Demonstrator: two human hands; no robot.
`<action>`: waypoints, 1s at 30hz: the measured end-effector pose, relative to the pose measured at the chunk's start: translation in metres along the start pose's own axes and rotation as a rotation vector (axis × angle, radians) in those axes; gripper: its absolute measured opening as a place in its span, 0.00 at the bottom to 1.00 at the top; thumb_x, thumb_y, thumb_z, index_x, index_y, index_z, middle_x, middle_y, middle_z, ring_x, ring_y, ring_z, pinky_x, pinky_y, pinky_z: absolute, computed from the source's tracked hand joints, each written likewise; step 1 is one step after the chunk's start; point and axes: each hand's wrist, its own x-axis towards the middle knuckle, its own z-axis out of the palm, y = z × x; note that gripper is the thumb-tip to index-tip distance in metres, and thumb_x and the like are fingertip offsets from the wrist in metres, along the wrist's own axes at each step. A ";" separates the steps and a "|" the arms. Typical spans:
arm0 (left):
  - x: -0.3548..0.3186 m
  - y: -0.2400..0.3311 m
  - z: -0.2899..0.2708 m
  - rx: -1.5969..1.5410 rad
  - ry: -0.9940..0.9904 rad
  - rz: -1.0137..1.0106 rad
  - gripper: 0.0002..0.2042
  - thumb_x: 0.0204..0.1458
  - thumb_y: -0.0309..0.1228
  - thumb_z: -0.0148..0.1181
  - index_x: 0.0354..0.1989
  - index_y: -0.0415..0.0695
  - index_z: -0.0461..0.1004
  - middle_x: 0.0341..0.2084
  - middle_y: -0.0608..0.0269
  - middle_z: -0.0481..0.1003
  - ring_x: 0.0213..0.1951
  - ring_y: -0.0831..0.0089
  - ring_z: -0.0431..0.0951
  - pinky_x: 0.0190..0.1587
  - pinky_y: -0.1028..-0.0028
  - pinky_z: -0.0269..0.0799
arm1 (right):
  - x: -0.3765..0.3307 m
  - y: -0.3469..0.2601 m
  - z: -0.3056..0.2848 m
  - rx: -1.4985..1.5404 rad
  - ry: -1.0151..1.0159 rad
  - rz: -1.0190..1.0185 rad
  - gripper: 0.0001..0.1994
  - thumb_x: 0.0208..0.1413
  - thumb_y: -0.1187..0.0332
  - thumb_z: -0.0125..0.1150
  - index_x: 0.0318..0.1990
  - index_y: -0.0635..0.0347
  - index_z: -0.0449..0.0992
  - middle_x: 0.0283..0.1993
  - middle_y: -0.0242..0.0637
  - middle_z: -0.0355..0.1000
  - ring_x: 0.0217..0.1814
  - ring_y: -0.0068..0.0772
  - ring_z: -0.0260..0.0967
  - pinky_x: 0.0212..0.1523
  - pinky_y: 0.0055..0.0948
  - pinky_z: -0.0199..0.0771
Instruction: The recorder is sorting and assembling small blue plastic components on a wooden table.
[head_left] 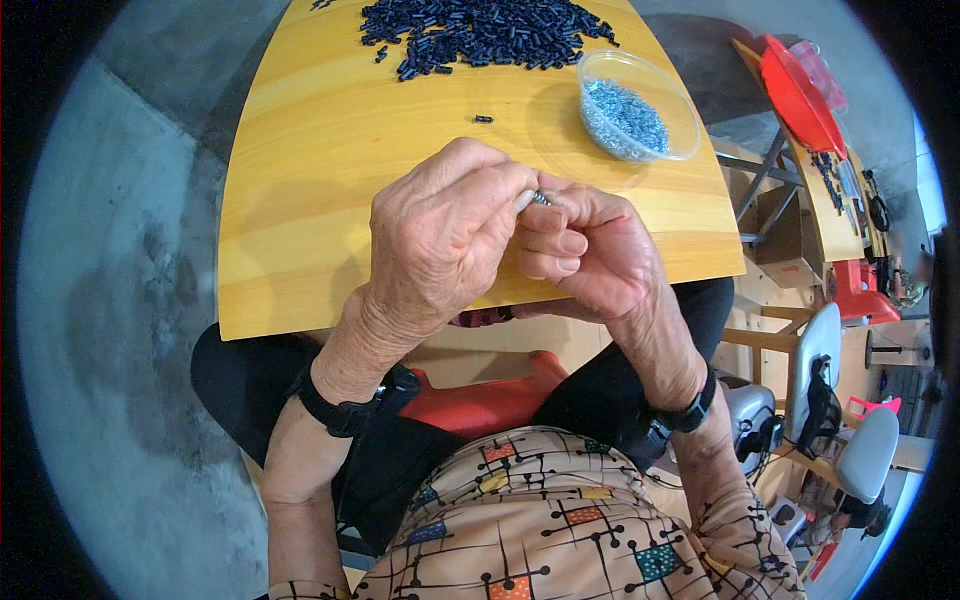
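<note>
My left hand [440, 235] and my right hand [600, 240] meet above the near part of the yellow table, fingertips pinched together. Between them shows a small ridged metal piece [541, 198], silvery and dark; it is too small to tell whether it is a screw or a spring. Both hands are closed on it, and its ends are hidden by the fingers. Just beyond the hands a single small dark blue cylindrical part [483, 119] lies on the wood. A clear round plastic tub [686, 135], far right of the hands, holds many small shiny bluish-silver pieces [625, 115].
A large heap of dark blue cylindrical parts [480, 30] covers the far end of the yellow table [290, 200]. Under the near edge is a red stool [480, 395]. At right stand a second table with a red basin [800, 95], a cardboard box [785, 240] and chairs [815, 370].
</note>
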 end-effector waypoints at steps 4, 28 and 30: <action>0.000 -0.004 0.004 0.021 0.049 0.080 0.06 0.36 0.20 0.59 0.26 0.41 0.73 0.22 0.61 0.71 0.24 0.65 0.74 0.24 0.72 0.69 | -0.004 0.004 -0.001 0.161 -0.007 0.051 0.13 0.52 0.75 0.46 0.46 0.65 0.63 0.22 0.25 0.61 0.17 0.14 0.46 0.20 0.16 0.49; -0.003 0.013 0.011 -0.396 0.037 -0.394 0.03 0.45 0.19 0.58 0.30 0.36 0.75 0.23 0.63 0.73 0.25 0.78 0.73 0.28 0.81 0.68 | -0.029 -0.037 0.034 -0.818 0.325 -0.345 0.08 0.52 0.73 0.51 0.40 0.65 0.71 0.24 0.30 0.68 0.20 0.16 0.62 0.22 0.16 0.62; -0.005 0.009 0.010 -0.423 0.034 -0.455 0.03 0.46 0.20 0.57 0.30 0.35 0.74 0.24 0.64 0.72 0.26 0.79 0.72 0.29 0.82 0.68 | -0.028 -0.060 0.035 -1.272 0.414 -0.612 0.07 0.51 0.73 0.53 0.37 0.65 0.74 0.23 0.31 0.70 0.22 0.18 0.64 0.23 0.17 0.65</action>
